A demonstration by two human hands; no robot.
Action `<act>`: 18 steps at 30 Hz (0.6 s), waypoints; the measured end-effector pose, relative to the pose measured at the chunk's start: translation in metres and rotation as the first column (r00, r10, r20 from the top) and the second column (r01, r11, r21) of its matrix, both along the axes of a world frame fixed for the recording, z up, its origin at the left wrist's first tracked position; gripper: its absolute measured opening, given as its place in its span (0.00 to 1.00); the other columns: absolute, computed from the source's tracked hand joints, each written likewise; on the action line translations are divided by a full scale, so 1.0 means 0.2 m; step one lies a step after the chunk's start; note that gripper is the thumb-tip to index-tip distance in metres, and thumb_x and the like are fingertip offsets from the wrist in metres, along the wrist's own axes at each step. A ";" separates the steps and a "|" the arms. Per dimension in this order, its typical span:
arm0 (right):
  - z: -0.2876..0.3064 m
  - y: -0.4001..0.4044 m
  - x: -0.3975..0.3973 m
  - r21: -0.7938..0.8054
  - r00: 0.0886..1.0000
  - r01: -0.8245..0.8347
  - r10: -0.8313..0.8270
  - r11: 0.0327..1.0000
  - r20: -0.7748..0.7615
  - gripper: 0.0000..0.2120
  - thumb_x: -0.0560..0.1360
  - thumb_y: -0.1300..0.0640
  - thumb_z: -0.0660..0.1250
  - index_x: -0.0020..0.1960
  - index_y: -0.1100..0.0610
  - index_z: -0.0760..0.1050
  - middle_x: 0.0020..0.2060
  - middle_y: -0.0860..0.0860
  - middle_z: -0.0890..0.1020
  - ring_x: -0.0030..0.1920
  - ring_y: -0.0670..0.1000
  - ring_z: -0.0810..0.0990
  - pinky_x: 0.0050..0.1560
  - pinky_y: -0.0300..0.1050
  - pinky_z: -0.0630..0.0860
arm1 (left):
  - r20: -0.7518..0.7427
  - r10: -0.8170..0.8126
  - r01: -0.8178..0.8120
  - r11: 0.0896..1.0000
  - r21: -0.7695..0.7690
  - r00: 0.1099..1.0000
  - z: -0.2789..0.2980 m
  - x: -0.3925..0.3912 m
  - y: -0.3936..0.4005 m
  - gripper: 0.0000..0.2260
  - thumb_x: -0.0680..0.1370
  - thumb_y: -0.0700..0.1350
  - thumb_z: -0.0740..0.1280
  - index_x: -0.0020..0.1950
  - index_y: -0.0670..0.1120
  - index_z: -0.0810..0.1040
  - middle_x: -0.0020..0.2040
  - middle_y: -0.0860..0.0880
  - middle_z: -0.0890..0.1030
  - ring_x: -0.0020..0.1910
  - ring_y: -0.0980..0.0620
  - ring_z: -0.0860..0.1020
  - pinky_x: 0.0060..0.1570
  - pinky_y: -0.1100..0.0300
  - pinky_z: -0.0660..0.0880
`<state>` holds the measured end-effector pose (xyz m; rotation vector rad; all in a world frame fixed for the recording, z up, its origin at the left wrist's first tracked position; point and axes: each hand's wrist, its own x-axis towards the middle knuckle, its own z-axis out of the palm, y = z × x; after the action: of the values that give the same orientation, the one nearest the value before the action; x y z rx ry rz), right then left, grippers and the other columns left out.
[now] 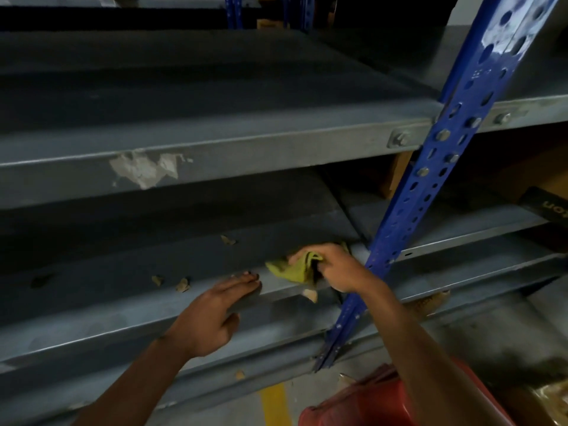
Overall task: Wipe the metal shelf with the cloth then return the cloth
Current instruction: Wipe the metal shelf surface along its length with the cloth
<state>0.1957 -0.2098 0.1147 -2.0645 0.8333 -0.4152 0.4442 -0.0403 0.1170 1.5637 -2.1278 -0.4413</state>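
Note:
A grey metal shelf [129, 272] runs across the lower middle of the view, with dry leaf scraps lying on it. My right hand [335, 267] grips a crumpled yellow-green cloth [292, 269] and presses it on the shelf's front edge, close to the blue upright. My left hand [212, 312] lies flat on the same front edge, fingers together and stretched out, its fingertips a short way left of the cloth. It holds nothing.
A blue perforated upright post [436, 167] slants from top right down to the floor just right of my right hand. A higher grey shelf [215, 149] with chipped paint overhangs. Cardboard boxes [522, 176] sit at right. A red object [399, 401] and a yellow floor line [273, 404] lie below.

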 end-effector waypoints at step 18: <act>0.12 -0.07 0.22 0.590 0.837 0.287 -0.498 0.754 0.229 0.19 0.78 0.70 0.58 0.67 0.62 0.71 0.64 0.60 0.76 0.62 0.58 0.76 0.64 0.55 0.73 | -0.043 0.028 -0.026 0.999 0.044 0.999 0.02 0.00 -0.01 0.32 0.70 0.32 0.66 0.73 0.51 0.68 0.74 0.56 0.65 0.74 0.61 0.60 0.72 0.68 0.54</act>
<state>0.2391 -0.2242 0.1381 -1.2208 1.0189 -0.6989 0.4437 -0.0424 0.1217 1.5904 -2.0752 -0.5106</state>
